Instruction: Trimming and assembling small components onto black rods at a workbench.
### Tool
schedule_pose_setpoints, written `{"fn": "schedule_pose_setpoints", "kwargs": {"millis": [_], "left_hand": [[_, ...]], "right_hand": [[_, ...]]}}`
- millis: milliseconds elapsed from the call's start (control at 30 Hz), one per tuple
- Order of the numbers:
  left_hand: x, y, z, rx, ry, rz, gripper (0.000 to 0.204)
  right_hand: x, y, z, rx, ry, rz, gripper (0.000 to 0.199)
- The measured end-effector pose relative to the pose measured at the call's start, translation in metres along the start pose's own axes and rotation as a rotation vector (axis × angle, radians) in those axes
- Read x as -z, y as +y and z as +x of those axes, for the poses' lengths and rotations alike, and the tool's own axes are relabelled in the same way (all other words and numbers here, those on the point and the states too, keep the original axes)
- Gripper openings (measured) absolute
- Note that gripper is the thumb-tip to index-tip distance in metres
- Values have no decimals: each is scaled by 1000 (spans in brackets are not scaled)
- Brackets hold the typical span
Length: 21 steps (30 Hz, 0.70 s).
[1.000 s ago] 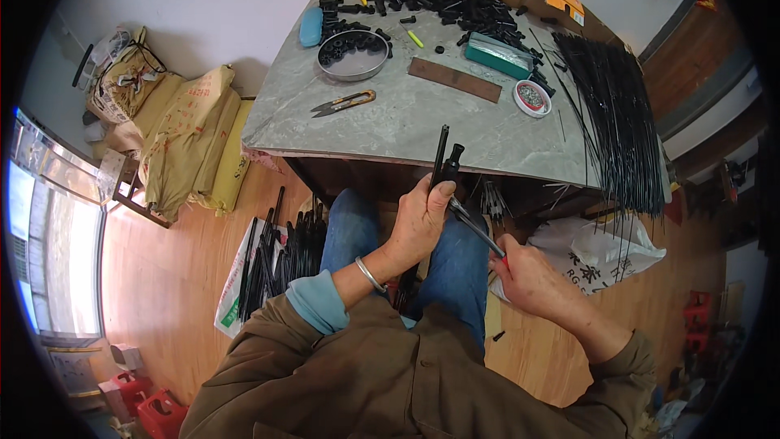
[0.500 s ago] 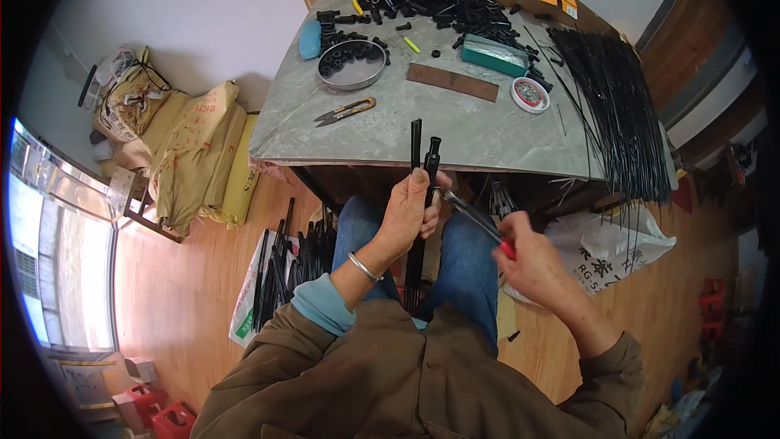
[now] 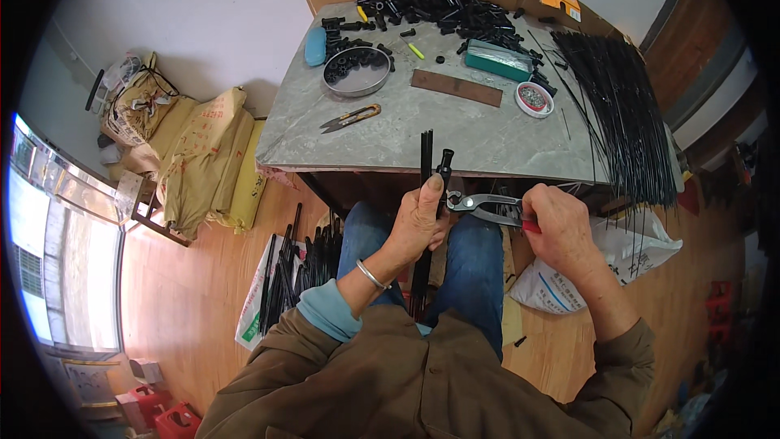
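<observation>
My left hand (image 3: 416,223) is closed round a black tube (image 3: 446,162) with a flared end and a bundle of thin black rods (image 3: 426,153) beside it, held upright above my lap. The thumb presses on the tube. My right hand (image 3: 561,228) grips metal pincers (image 3: 486,205) with red handles, level and pointing left. Their rounded jaws are at the tube's right side, close to my left fingers; whether they bite on anything I cannot tell. The lower ends of the rods hang down between my knees.
On the grey table (image 3: 357,150) lie thread snips (image 3: 351,118), a round metal bowl (image 3: 356,85) of black parts, a brown flat bar (image 3: 457,88), a green box (image 3: 500,61) and a white tub (image 3: 534,100). Long black rods (image 3: 621,114) overhang the right edge. More rods (image 3: 284,276) stand by my left leg.
The pincers have swung from a slant to nearly level, and my right hand has risen and moved right. My left hand still holds the tube and rods, slightly shifted right.
</observation>
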<state>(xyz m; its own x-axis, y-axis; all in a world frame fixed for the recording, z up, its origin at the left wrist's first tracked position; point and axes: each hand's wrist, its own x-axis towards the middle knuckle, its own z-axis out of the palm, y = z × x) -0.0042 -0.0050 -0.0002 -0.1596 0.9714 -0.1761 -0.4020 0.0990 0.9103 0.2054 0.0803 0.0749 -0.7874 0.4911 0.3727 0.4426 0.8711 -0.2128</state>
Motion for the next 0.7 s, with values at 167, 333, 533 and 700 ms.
{"fn": "schedule_pose_setpoints", "kwargs": {"millis": [167,333,533,700], "left_hand": [[11,-1,-2,99,-299,-147,65],[3,-6,0,-1,-165,-124,63],[1,-10,3,-84,39,-8,58],[-4,-9,1,-123,83,7,57]], "right_hand": [[-57,16,-41,-274,-152,503,27],[-72,-12,-57,-470,-54,617,28],[-36,-12,-42,-232,160,79,34],[-20,-26,-23,-139,222,11,43]]}}
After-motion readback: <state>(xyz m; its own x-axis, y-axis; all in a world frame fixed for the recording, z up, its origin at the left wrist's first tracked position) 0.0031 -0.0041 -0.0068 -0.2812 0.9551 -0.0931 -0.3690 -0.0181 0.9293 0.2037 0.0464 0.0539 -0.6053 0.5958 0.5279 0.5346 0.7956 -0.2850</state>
